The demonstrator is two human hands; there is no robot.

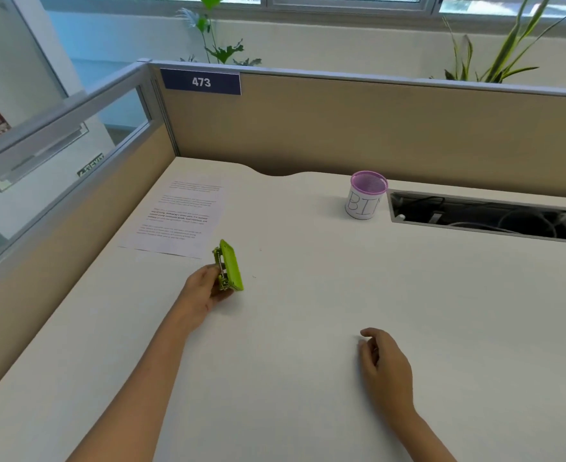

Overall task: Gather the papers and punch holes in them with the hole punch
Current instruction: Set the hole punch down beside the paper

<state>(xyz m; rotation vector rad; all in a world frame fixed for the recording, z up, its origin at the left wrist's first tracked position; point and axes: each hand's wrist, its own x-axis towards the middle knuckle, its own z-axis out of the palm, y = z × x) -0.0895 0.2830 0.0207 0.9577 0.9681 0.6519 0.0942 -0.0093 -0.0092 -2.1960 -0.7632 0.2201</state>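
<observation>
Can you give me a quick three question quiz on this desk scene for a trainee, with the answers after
1. True or false: the left hand holds the green hole punch.
2. Where do the papers lie relative to the punch? A) beyond it, toward the far left corner B) under the right hand C) inside the pink cup
3. What is the right hand holding?

Key: 1 true. 2 A. 3 Nothing; its fingers are loosely curled above the desk.
</observation>
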